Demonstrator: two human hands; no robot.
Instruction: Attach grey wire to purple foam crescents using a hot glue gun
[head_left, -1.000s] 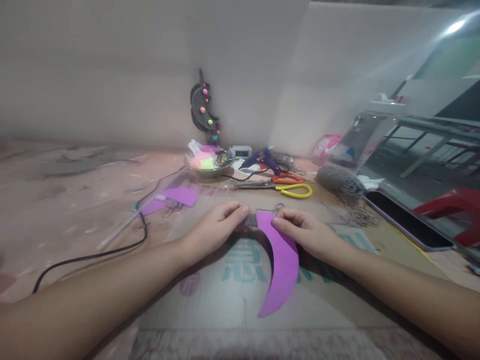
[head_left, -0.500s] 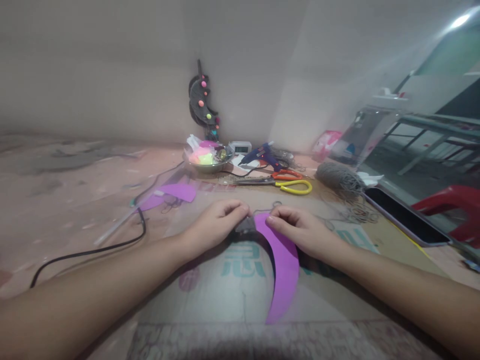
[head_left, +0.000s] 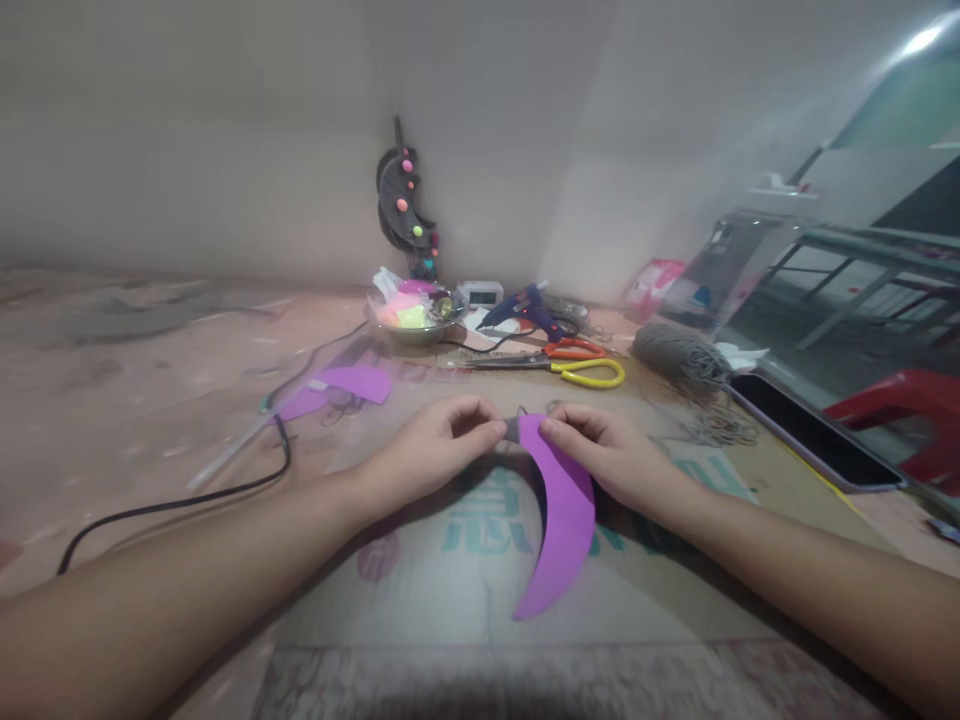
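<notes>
A purple crescent-shaped foam piece (head_left: 561, 520) lies over a sheet of cardboard (head_left: 450, 590) in front of me. My right hand (head_left: 607, 455) pinches the crescent's upper tip. My left hand (head_left: 435, 450) is closed in a pinch on grey yarn (head_left: 512, 430) wound at that same tip. The two hands almost touch there.
Yellow-handled scissors (head_left: 577, 370), orange scissors (head_left: 574, 348), a blue glue gun (head_left: 525, 310), a metal bowl of bright pom-poms (head_left: 412, 315) and a grey yarn skein (head_left: 679, 355) lie behind. Another purple foam piece (head_left: 341, 388) and a black cable (head_left: 187, 495) are left; a phone (head_left: 814, 432) is right.
The crescent's lower end swung out to the right, then back left and slightly up. Both hands stayed pinched at its upper tip, shifting a little.
</notes>
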